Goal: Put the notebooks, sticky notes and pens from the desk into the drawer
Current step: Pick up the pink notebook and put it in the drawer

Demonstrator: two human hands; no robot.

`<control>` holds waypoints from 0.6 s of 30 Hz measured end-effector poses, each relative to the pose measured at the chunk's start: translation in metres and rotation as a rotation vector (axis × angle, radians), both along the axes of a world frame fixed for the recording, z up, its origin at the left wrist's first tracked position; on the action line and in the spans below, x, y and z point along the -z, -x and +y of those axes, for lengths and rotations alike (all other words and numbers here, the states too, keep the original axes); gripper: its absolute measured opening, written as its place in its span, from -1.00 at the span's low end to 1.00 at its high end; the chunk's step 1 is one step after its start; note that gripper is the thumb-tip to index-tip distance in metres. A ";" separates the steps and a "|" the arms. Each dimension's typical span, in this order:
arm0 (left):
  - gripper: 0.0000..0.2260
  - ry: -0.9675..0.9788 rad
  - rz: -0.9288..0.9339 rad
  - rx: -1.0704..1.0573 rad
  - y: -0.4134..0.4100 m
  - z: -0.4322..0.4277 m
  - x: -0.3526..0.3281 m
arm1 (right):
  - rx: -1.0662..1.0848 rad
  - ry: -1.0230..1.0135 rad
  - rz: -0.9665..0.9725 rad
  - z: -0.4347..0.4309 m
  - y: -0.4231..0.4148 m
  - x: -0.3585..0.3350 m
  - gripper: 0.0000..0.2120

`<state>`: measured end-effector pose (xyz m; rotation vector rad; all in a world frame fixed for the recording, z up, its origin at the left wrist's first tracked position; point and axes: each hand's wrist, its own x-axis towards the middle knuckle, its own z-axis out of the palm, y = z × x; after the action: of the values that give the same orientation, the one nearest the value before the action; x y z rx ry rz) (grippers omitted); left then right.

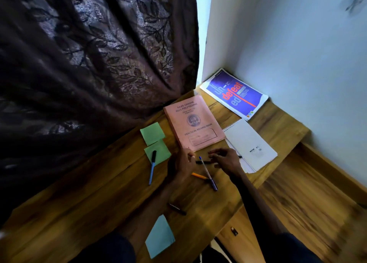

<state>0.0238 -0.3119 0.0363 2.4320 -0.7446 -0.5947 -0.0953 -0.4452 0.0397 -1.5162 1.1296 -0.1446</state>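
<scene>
A: Nearest you, a blue sticky note (160, 236) lay at the desk's (79, 213) front edge, and a dark pen (177, 209) sat just beyond it, between your forearms. Neither was touched.

B: And your hands? Your left hand (181, 164) was down by the near corner of the pink record book (193, 122), fingers curled. I couldn't tell whether it was gripping anything. Your right hand (225, 160) was spread over a black pen (203, 162), fingers loosely parted, nothing clearly held.

A: Between them a clear blue-capped pen (208, 173) crossed an orange pen (199, 176). That was my worry: grab one and you'd likely have flicked the other off the desk's right edge.

B: Agreed. To your left, another blue pen (152, 167) rested on the nearer of two green sticky notes (156, 143). Lifting the notes first would probably have rolled it away.

A: Further out, the spiral notebook (250, 143) lay touching the record book's right side, with loose white sheets under it that could have slid out.

B: Farthest, the purple notebook (235, 94) sat tucked in the corner against the wall (297, 54). The dark curtain (89, 54) hung over the desk's left side, crowding your reach.

A: No drawer stood open anywhere I could see, so everything remained on the desk.
</scene>
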 end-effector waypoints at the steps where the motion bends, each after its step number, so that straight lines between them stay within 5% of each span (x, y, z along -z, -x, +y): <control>1: -0.85 -0.009 0.013 0.001 -0.005 -0.009 0.001 | 0.008 0.011 0.011 -0.007 -0.004 0.001 -0.87; 9: -0.79 -0.027 0.032 -0.110 -0.037 -0.061 0.012 | -0.014 0.146 0.082 -0.064 -0.042 0.017 -0.87; 14: -0.31 -0.204 0.026 -0.165 -0.064 -0.079 0.037 | -0.071 0.404 0.180 -0.098 -0.069 0.038 -0.72; 18: -0.15 -0.310 0.133 -0.225 -0.076 -0.086 0.045 | -0.193 0.474 0.251 -0.110 -0.091 0.056 -0.49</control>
<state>0.0999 -0.3977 -0.0089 2.6751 -0.3365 -0.8219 -0.0043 -0.5551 -0.0159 -2.1032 1.1904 -0.0951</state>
